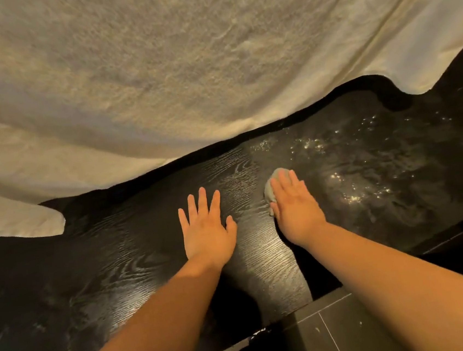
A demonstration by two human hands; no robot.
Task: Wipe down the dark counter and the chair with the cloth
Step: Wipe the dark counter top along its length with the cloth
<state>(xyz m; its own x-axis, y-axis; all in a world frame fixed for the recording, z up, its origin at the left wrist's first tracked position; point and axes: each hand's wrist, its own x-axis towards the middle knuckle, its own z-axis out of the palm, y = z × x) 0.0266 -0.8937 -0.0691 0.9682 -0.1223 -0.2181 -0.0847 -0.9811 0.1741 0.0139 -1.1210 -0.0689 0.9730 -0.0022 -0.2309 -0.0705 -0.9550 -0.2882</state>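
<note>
Surface under inspection: a black counter (134, 242) with a pronounced wood grain, glossy under the overhead light. It runs across the middle of the view.

Left hand (206, 229): laid flat on the bare counter, palm down, fingers straight and spread, thumb out to the side. It grasps nothing.

Right hand (295, 205): palm down on a small, bunched grey-green cloth (273, 188), fingers straight and close together. It presses the cloth onto the counter and does not clutch it. The cloth shows past the fingertips and along the thumb side of the hand; the rest lies hidden beneath the palm. Whether the thumb hooks the cloth's edge cannot be told.

Relative position: the cloth lies to the right of the left hand and apart from it, with a strip of bare grain between them. Both forearms reach in from the lower edge of the view.

To the right of the cloth the counter carries a scatter of bright glinting specks (349, 188).

A large cream-coloured, rough-textured fabric sheet (184, 66) fills the upper half of the view, its wavy lower edge hanging over the far side of the counter.

Dark grey floor tiles (321, 334) with pale grout lines show below the near edge.
</note>
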